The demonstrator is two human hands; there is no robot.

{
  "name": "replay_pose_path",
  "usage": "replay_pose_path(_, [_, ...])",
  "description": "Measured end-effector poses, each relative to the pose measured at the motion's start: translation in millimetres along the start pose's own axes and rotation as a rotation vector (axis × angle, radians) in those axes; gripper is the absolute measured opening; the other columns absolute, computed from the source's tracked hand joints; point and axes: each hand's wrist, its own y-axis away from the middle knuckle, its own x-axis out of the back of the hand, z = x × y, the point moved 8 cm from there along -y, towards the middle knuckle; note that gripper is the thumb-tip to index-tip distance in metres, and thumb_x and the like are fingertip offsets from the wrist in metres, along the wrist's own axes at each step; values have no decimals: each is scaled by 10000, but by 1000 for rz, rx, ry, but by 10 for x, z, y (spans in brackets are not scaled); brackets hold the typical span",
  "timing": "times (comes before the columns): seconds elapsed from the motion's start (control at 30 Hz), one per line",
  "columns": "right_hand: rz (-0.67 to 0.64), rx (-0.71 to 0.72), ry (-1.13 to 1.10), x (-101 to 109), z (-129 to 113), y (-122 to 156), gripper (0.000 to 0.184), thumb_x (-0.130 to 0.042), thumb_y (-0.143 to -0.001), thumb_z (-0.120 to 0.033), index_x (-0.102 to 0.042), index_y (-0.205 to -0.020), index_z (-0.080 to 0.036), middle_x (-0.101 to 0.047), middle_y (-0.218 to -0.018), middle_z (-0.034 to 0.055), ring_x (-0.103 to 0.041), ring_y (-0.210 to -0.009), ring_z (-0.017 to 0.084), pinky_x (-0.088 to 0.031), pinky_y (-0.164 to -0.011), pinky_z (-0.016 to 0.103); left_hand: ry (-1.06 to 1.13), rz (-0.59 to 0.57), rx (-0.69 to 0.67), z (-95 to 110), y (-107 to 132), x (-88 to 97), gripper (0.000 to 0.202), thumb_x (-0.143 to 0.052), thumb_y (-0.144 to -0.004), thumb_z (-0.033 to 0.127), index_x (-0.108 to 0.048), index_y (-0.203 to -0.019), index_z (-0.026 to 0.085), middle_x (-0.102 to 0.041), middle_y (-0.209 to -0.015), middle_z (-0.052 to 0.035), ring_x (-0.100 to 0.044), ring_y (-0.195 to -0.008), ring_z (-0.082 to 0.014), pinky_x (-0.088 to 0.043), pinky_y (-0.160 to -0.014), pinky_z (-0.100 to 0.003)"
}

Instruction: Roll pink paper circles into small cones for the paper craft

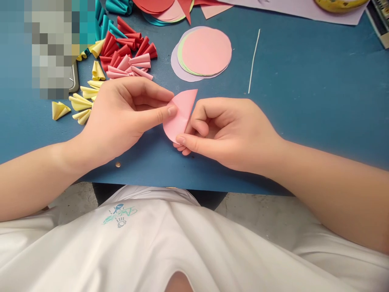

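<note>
A pink paper circle (180, 117), folded into a half-circle, is held between both hands above the table's near part. My left hand (124, 109) pinches its curved side between thumb and fingers. My right hand (231, 127) grips the lower end near the straight fold, with the thumb in front and fingertips behind. Just beyond the hands lies a stack of round papers (206, 50), pink on top with green and lilac edges showing below. Past my left hand sit folded pink paper pieces (133, 67), red ones (121, 46) and yellow ones (80, 101).
Teal folded pieces (119, 6) and more red paper circles (154, 5) lie at the back. A white strip (254, 61) rests on the blue table (319, 89). A lilac sheet (291, 9) and a yellow tape roll (338, 5) are at the far right. The upper left is blurred out.
</note>
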Motion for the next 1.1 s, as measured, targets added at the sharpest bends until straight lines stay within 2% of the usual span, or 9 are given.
replay_pose_path(0.13, [-18,-8,-33,-8,16,-11,592,-1035,-898,-296,-475,-705,-286,-704,-727,-11,-767,-717,226,-700,-724,422,21,-10,17,-47,-9,9,105,-995,-918,135,-947,-983,203,-911,-931,-6,-856,-825,-139,-768,-830,-279])
replay_pose_path(0.33, [-12,48,29,22,5,-13,517,-986,-939,-285,-509,-741,-287,-710,-745,-12,-742,-730,213,-669,-706,394,89,-72,-5,-65,-54,-23,213,-1039,-868,137,-884,-989,218,-873,-942,-10,-851,-901,-180,-753,-872,-357])
replay_pose_path(0.43, [-9,53,86,24,-27,6,507,-965,-936,-260,-502,-731,-284,-687,-751,-6,-712,-709,207,-634,-664,390,52,-131,-6,-30,-57,-40,342,-1010,-871,119,-839,-1131,260,-866,-1069,5,-842,-917,-159,-720,-787,-309])
replay_pose_path(0.5, [-5,25,114,26,-27,18,536,-987,-929,-284,-489,-729,-283,-669,-747,1,-702,-709,215,-639,-662,401,-5,-220,41,-37,-36,-84,461,-1002,-901,179,-794,-1295,297,-879,-1133,2,-856,-887,-171,-717,-754,-325])
replay_pose_path(0.6, [-21,-8,114,12,-12,28,587,-1033,-899,-323,-472,-730,-284,-639,-733,11,-704,-726,235,-661,-672,417,-94,-318,117,-69,7,-129,568,-1016,-921,292,-744,-1418,338,-879,-934,6,-862,-771,-226,-706,-716,-383])
replay_pose_path(0.73, [-55,8,123,-16,7,22,564,-968,-931,-281,-440,-730,-287,-631,-730,6,-710,-728,229,-620,-652,397,-138,-282,118,-61,6,-112,575,-1059,-846,313,-773,-1345,336,-857,-856,0,-878,-778,-278,-693,-686,-405])
replay_pose_path(0.87, [-30,-5,110,2,28,11,563,-986,-943,-346,-463,-741,-284,-620,-702,-20,-689,-684,202,-576,-619,368,-126,-258,130,-74,-4,-113,535,-1050,-844,306,-784,-1308,321,-817,-833,11,-867,-831,-269,-733,-774,-421])
replay_pose_path(0.97, [-25,-31,80,15,25,4,627,-1037,-926,-426,-461,-730,-278,-625,-685,-27,-705,-672,203,-596,-625,367,-100,-271,136,-89,-6,-114,505,-1066,-837,326,-797,-1265,326,-816,-877,-5,-859,-887,-279,-753,-846,-468])
replay_pose_path(1.1, [-50,-43,60,13,4,-1,705,-1051,-925,-428,-400,-702,-277,-662,-697,-13,-749,-691,216,-643,-647,387,-128,-267,125,-87,-10,-95,521,-1072,-827,324,-810,-1277,347,-778,-831,10,-841,-826,-272,-722,-771,-462])
